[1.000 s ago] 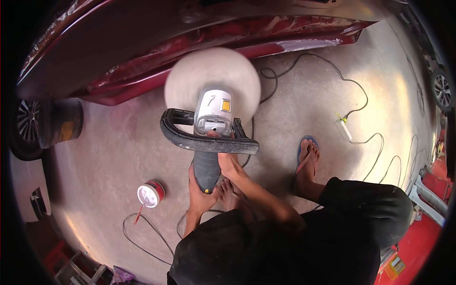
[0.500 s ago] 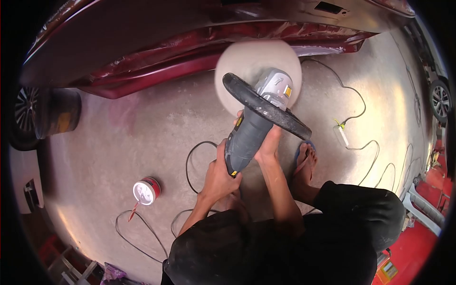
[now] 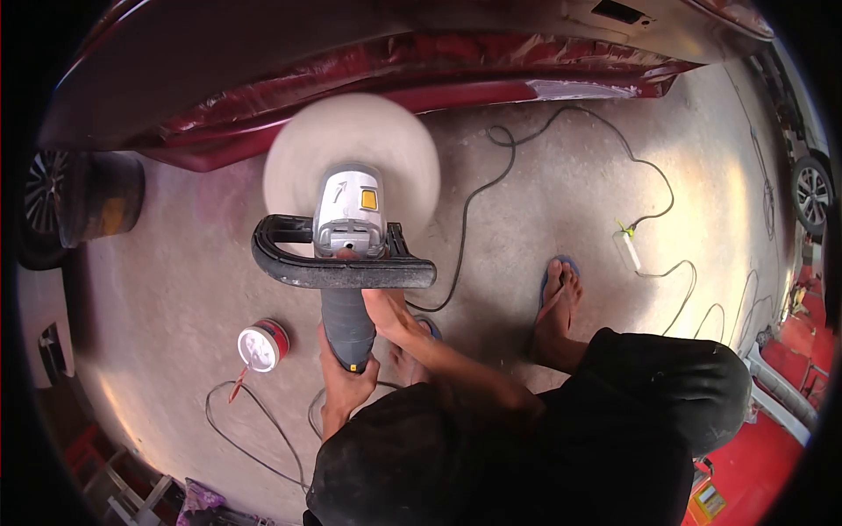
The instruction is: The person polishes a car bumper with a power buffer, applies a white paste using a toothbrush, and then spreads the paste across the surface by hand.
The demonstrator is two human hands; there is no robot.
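A grey-and-black polisher [image 3: 347, 316] with a D-shaped black handle [image 3: 351, 273] is held in both my hands. Its large round white pad [image 3: 303, 145] faces away from me, its surface blurred, just in front of the dark red car sill. My left hand [image 3: 345, 384] wraps the rear end of the polisher body. Farther forward, my right hand [image 3: 388, 316] grips the body from the right side, close behind the handle; its fingers are partly hidden underneath. Left of the polisher, an open tub of white paste [image 3: 262, 347] stands on the floor beside a reddish-brown brush or stick [image 3: 237, 384].
The dark red car body [image 3: 289, 53] spans the top, with plastic film along its lower part. A black bucket [image 3: 105, 197] stands by a wheel at left. Black cable [image 3: 465, 228] runs over the concrete to a white connector [image 3: 631, 250]. My sandalled foot [image 3: 559, 302] is at right.
Both hands have swung the polisher left and nearer to me, turning it from a rightward slant to nearly straight ahead. The pad has moved left along the sill, uncovering cable on the floor.
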